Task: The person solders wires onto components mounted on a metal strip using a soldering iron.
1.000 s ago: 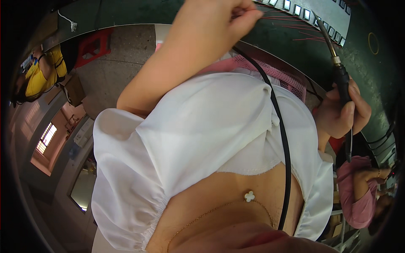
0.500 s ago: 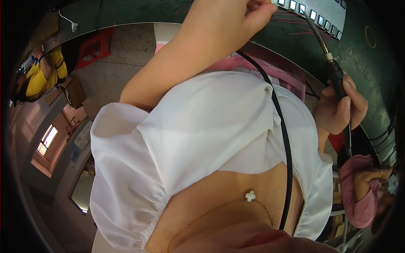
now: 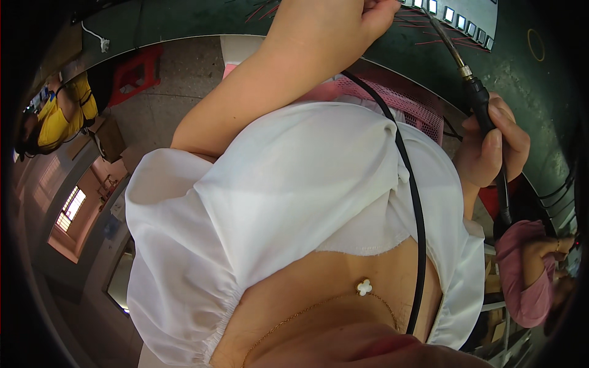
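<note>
In my right hand, the fingers wrap round the dark handle of a soldering iron. Its thin metal tip points up and left, ending at a row of small shiny square pieces along the edge of a pale board. Whether the tip touches a piece is too small to tell. At the top edge of the view, my left hand has its fingers curled together beside the board's left end. What they pinch, if anything, is out of sight. Thin red wires stick out below the board onto the dark green table.
A rubber band lies right of the board. More red wires and a white cable plug are left. A black cable hangs across my front. Co-workers in yellow and pink sit either side; a red stool stands left.
The soldering iron and my right hand have shifted a little up and left, the tip moving left along the row of pieces. Board and table sit slightly higher in view. My left hand stays curled.
</note>
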`<state>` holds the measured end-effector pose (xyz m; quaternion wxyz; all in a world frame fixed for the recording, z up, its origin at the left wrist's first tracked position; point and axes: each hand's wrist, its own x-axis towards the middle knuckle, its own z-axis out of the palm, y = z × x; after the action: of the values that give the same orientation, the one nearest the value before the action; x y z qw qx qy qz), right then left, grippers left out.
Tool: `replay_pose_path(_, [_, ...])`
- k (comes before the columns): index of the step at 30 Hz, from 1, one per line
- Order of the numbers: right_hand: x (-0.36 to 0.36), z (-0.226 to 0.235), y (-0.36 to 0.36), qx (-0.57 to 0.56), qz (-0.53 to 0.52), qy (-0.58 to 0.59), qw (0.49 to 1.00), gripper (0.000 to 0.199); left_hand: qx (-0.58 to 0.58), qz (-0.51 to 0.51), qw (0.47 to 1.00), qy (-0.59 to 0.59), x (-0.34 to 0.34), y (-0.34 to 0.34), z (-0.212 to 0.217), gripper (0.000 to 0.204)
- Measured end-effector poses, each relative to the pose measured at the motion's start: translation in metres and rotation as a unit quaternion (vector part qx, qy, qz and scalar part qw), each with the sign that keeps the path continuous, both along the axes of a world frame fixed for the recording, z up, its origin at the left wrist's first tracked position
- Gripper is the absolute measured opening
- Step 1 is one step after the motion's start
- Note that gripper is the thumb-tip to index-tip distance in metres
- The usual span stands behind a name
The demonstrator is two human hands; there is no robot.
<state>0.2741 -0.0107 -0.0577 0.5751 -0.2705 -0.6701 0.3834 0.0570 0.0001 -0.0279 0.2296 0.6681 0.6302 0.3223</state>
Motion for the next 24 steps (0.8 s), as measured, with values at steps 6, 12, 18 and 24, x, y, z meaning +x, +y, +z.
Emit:
replay_pose_path(6, [-0.001,-0.002,-0.001,0.004,0.006,-0.003,1.000,0.022,0.009,0.003,1.000,-0.010,-0.002,-0.002,-0.007,0.012])
replay_pose_path(12, [-0.002,-0.003,-0.001,0.011,0.000,-0.017,1.000,0.021,0.005,-0.008,1.000,0.007,0.000,0.000,0.000,0.012])
replay_pose_path(18, [-0.003,-0.001,0.000,0.022,0.006,-0.032,0.999,0.021,0.003,0.004,1.000,-0.011,-0.002,0.000,-0.008,0.013])
replay_pose_path(24, [0.005,-0.001,0.000,-0.030,0.008,0.040,0.999,0.024,0.012,-0.002,1.000,-0.007,-0.001,-0.001,-0.009,0.013])
